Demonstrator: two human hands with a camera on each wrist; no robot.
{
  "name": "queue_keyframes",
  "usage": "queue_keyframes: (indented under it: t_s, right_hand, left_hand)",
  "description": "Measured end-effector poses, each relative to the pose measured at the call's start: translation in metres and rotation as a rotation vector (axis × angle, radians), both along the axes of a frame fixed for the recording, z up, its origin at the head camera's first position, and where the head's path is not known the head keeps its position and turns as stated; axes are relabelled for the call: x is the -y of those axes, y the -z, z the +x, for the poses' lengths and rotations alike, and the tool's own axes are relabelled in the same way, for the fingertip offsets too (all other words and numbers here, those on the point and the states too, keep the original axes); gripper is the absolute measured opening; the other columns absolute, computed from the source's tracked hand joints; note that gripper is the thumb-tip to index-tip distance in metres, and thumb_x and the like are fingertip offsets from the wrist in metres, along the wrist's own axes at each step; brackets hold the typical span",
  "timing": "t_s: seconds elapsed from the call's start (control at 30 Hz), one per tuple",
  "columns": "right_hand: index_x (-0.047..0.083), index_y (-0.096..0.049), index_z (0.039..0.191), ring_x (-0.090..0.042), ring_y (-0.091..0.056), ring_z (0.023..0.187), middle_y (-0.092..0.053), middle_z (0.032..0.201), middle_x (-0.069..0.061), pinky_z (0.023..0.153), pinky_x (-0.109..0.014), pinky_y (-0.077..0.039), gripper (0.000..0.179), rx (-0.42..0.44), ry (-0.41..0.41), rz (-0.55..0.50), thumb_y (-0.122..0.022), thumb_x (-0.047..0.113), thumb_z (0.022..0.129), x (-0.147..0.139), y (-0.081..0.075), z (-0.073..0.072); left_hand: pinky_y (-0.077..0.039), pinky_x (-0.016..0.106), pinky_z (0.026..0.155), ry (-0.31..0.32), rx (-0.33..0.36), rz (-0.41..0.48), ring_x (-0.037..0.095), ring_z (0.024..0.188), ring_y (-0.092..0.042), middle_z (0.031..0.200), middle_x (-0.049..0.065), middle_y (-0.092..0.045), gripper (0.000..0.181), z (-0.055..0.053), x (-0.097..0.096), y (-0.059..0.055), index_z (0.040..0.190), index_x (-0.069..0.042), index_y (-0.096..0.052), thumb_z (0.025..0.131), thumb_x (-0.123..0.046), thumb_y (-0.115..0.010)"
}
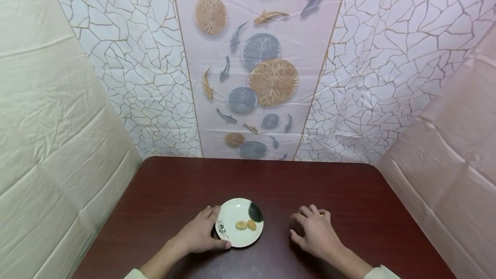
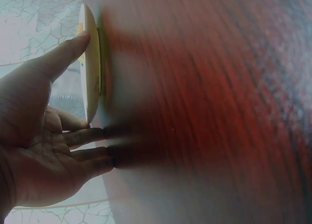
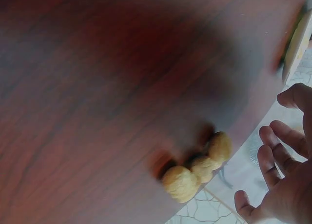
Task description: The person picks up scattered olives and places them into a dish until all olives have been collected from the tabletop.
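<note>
A round white plate (image 1: 236, 236) with a dark green patch and a black floral print lies on the table. Two small tan cookie-like pieces (image 1: 241, 225) sit on it, side by side. My left hand (image 1: 199, 229) holds the plate's left edge, its thumb on the near rim and its fingers round the far left side. The right hand (image 1: 315, 231) hovers over the table right of the plate, fingers loosely bent and holding nothing. Close to those fingers, the right wrist view shows three golden, rough, rounded pieces (image 3: 181, 184) in a row on the table, mostly hidden by the hand in the head view.
The dark red-brown table (image 1: 178, 184) has rounded back corners. Behind it hangs a patterned cloth (image 1: 255, 124) with fish and round leaves. Plain beige cloth walls (image 1: 50, 141) close in both sides.
</note>
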State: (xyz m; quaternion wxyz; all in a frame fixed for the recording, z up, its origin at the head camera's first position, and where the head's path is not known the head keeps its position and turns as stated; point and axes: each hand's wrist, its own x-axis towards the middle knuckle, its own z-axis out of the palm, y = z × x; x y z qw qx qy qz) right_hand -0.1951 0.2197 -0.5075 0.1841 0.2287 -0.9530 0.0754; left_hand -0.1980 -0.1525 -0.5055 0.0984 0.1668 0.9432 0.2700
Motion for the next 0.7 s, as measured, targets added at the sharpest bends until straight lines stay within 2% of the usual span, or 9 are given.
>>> queue_keyframes:
  t_s: [0.4, 0.7]
  right_hand:
    - [0.019, -0.081, 0.104, -0.017, -0.055, 0.099, -0.067, 0.102, 0.007, 0.095, -0.07, -0.05, 0.025, 0.025, 0.045, 0.067, -0.093, 0.028, 0.085, -0.02, 0.008, 0.0]
    - [0.021, -0.079, 0.099, -0.021, -0.057, 0.101, -0.069, 0.108, 0.003, 0.091, -0.068, -0.049, 0.026, -0.041, 0.071, 0.083, -0.095, 0.026, 0.079, -0.034, 0.016, -0.001]
  left_hand:
    - [-0.041, 0.072, 0.124, 0.008, -0.009, -0.007, 0.054, 0.162, -0.037, 0.171, 0.03, -0.043, 0.124, -0.001, 0.0, 0.002, 0.168, 0.007, -0.036, 0.08, -0.059, -0.094]
    - [-0.041, 0.071, 0.125, 0.003, 0.0, -0.006, 0.053, 0.162, -0.036, 0.172, 0.031, -0.042, 0.125, -0.001, 0.001, 0.002, 0.168, 0.006, -0.036, 0.08, -0.06, -0.094]
